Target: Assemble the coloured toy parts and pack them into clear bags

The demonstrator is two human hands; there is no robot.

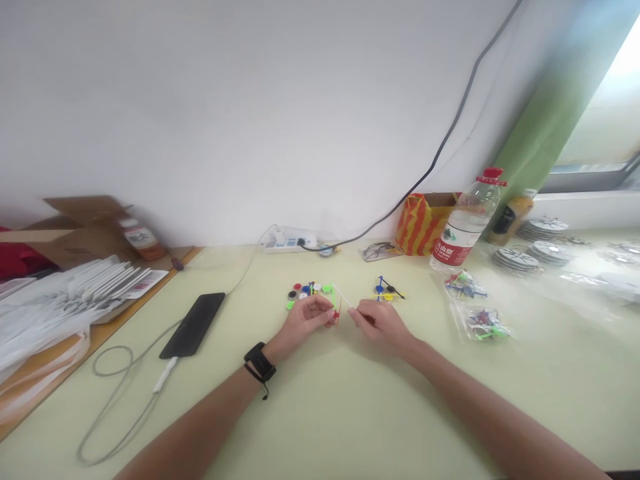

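My left hand is closed in a pinch on a small red plastic piece, a thin part of which stands up at the fingertips. Opposite it, my right hand grips the lower end of a thin white stick that slants up to the left. Just behind my left hand lie several small round plastic pieces in green, red, blue, white and black, partly hidden by the fingers. Beyond my right hand are blue, black and yellow plastic pieces with thin arms.
At right lie clear bags of coloured parts, a large water bottle and stacked discs. A striped bag and a power strip sit by the wall. At left are a phone on a cable and white packets.
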